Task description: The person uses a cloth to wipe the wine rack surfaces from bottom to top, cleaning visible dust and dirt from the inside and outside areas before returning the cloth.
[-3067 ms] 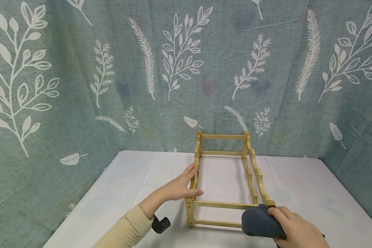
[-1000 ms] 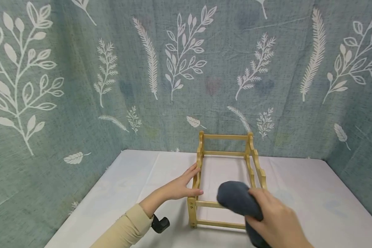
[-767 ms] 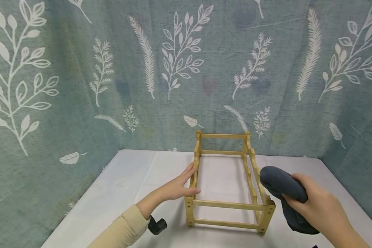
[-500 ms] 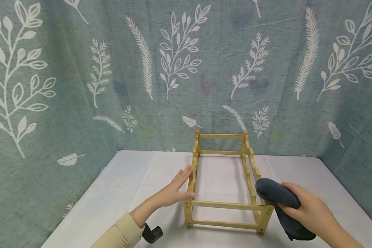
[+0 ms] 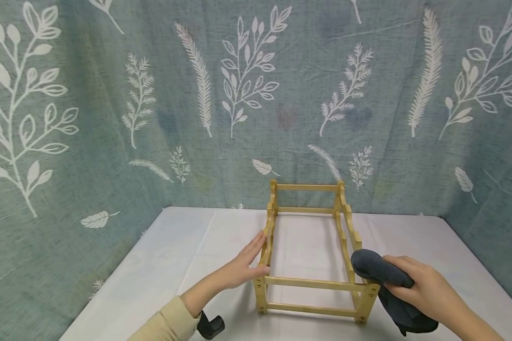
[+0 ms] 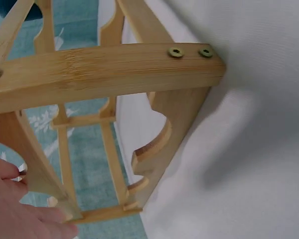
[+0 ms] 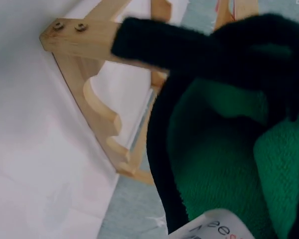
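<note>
A wooden rack (image 5: 311, 284) with scalloped side rails stands on the white tabletop. My left hand (image 5: 241, 267) rests along its left rail, fingers straight and thumb lying over the near end; in the left wrist view the fingers (image 6: 25, 199) are at a scalloped rail. My right hand (image 5: 426, 284) grips a rounded, padded dark blue-grey fabric piece (image 5: 379, 267) with a lower section hanging below, at the rack's near right corner. The right wrist view shows its opening, a dark strap and green fleecy lining (image 7: 219, 164), with a white label (image 7: 214, 226). Its exact kind I cannot tell.
White cloth (image 5: 196, 241) covers the table. Teal fabric with white leaf patterns (image 5: 247, 109) hangs behind and at both sides, close to the rack's far end. A small black wrist device (image 5: 211, 327) sits under my left wrist.
My right hand has carried the dark padded piece from the rack's near right corner inward over the front, then back out right and slightly down. My left hand has shifted slightly along the rail.
</note>
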{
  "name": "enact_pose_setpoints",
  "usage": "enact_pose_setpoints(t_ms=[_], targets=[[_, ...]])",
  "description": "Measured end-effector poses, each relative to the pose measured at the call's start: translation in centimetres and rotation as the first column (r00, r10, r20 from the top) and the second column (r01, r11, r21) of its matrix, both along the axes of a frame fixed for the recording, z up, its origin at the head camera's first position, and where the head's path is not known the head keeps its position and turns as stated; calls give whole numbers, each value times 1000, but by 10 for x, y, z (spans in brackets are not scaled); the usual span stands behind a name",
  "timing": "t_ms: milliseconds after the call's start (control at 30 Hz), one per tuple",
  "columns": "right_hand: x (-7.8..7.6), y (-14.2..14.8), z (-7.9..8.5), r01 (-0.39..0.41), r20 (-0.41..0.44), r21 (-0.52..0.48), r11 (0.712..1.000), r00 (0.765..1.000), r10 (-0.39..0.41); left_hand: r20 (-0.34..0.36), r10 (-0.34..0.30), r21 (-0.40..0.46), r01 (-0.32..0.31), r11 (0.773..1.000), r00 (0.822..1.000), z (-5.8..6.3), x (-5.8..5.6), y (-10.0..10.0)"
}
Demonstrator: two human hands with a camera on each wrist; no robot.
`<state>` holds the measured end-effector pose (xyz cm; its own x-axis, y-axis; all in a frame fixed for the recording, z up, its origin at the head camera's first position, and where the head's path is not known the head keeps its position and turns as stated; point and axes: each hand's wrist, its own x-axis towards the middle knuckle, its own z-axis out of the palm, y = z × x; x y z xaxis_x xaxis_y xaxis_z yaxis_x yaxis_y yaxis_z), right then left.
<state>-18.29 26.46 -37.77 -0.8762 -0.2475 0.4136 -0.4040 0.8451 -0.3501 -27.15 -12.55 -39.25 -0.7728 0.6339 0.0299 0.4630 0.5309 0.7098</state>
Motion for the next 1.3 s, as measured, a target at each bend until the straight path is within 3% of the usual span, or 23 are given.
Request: enact_pose_setpoints(t_ms=[400, 600, 767, 833, 933, 1000, 1067, 1133, 1200, 1300], targets=[[4, 15, -7, -134, 13, -20, 991, 991, 135, -63, -37, -158, 27, 987, 997, 3, 20, 7], [12, 24, -6, -170, 195, -21, 985, 966, 171, -79, -56, -223, 37, 974, 995, 6, 35, 10], [18, 26, 0, -177, 312, 29, 984, 937, 159, -76, -50, -210, 33, 977, 996, 8, 46, 7], [19, 24, 7, -145, 292, 85, 986, 950, 114, -74, -43, -191, 28, 981, 996, 9, 48, 5], [15, 15, 28, -51, 170, 124, 991, 985, 30, -87, -4, -146, -9, 989, 996, 12, 44, 4], [7, 5, 49, -3, 79, 93, 996, 997, -4, -116, 30, -126, -44, 991, 993, 15, 38, 5], [-7, -12, 73, 8, 52, 43, 999, 999, -10, -153, 56, -117, -74, 990, 987, 17, 29, 9], [-26, -34, 94, -2, 103, 31, 1000, 995, -1, -183, 56, -136, -82, 987, 981, 18, 21, 15], [-51, -61, 107, -2, 176, 102, 995, 984, -16, -186, 44, -156, -73, 985, 982, 15, 15, 21], [-95, -100, 104, -3, 267, 268, 963, 961, -71, -172, 40, -179, -71, 981, 984, 11, 11, 27]])
